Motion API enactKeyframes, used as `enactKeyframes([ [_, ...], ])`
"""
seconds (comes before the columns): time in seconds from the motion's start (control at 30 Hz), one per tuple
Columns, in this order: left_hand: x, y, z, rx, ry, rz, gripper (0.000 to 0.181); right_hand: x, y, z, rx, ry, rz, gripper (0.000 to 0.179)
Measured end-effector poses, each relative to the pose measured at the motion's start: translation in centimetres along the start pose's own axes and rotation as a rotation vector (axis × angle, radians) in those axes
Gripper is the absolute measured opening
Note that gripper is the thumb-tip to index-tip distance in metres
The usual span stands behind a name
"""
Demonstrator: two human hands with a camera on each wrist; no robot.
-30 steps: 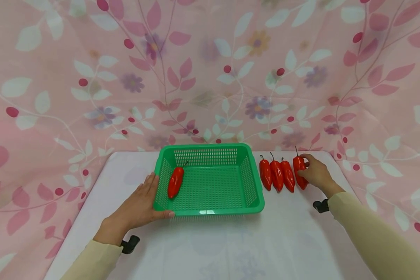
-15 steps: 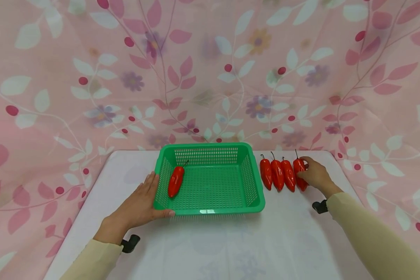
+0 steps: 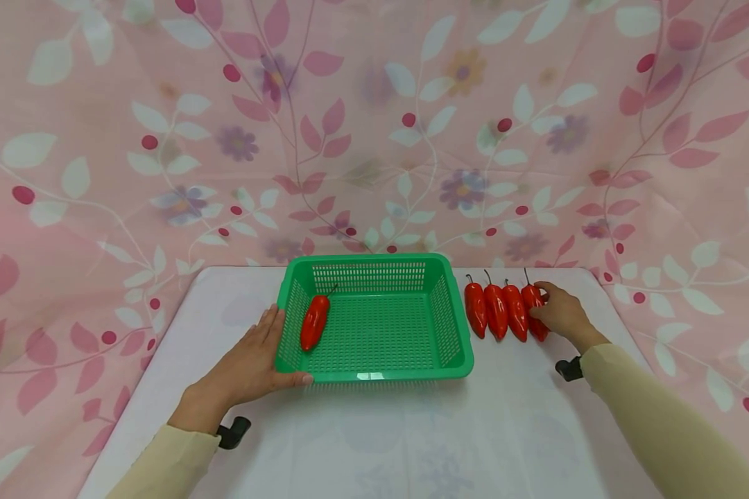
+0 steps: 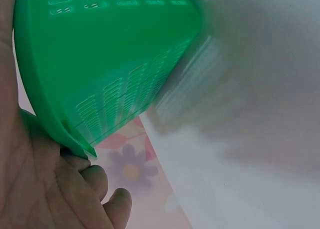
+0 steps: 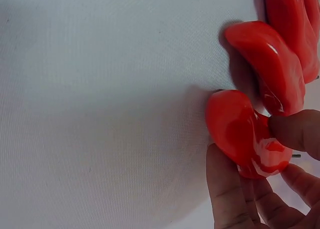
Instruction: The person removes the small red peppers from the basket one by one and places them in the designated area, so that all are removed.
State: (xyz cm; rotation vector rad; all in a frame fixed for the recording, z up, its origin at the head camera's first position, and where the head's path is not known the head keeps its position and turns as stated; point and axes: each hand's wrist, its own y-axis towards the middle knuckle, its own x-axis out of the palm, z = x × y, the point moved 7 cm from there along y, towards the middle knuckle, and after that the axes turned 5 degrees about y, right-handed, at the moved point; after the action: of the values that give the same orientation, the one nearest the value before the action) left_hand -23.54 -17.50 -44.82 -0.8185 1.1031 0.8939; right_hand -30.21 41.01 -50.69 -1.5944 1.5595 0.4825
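Note:
In the head view my left hand rests on the left front corner of a green plastic basket. Its fingers lie straight along the side and the thumb reaches over the front rim. One red pepper with a thin stem lies inside the basket at the left. On the right, my right hand holds the rightmost red pepper between thumb and fingers, against the white cloth. Several red peppers stand in a row, such as the neighbouring red pepper, close beside the held one.
A white cloth covers the table. Behind it hangs a pink curtain with leaves and flowers. The basket's right wall stands just left of the pepper row.
My right hand has shifted its pepper slightly left, so the gap to the row has narrowed. The left hand and the basket have stayed in place.

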Motion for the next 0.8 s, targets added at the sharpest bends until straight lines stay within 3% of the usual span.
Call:
enactKeyframes([
  [0.8, 0.03, 0.05, 0.0, -0.005, -0.009, -0.007, 0.142, 0.11, -0.2, -0.04, 0.021, -0.021, -0.001, 0.08],
])
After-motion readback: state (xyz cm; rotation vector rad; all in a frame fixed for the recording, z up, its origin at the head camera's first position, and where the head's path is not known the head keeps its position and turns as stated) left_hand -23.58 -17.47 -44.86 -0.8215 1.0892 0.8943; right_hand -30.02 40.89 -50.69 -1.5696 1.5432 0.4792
